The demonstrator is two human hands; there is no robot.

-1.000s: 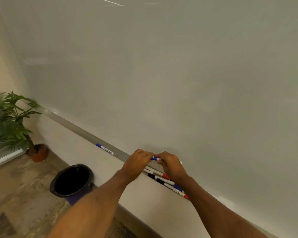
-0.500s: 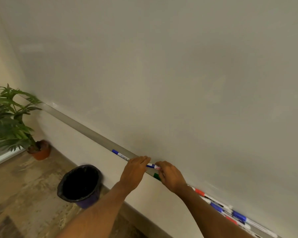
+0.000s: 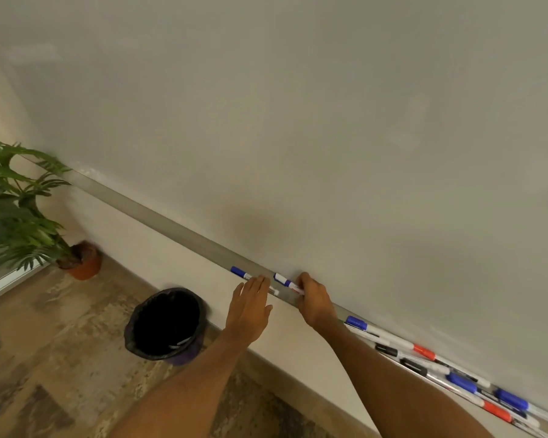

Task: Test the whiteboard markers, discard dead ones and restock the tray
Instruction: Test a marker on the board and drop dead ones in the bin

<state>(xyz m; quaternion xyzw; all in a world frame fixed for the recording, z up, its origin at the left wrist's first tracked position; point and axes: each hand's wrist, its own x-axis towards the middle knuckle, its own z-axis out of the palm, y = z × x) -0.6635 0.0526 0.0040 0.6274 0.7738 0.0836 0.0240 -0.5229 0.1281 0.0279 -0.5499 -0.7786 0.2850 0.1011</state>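
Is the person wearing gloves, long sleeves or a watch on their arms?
No. The left hand and the right hand are bare, with no gloves, and no rings show. The left forearm and the right forearm are bare too, right to the picture's edge: no sleeve, watch or bracelet.

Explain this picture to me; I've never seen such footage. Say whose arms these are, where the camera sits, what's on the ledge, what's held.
No machine here: the arms are a person's, filmed by one camera worn on their head, looking down. They face a whiteboard with a metal tray along its lower edge. The left hand, fingers straight, rests on one blue-capped marker lying in the tray. The right hand pinches a second blue-capped marker. More markers, capped blue, red and black, lie heaped in the tray further right. On the floor stand a bin and a potted plant.
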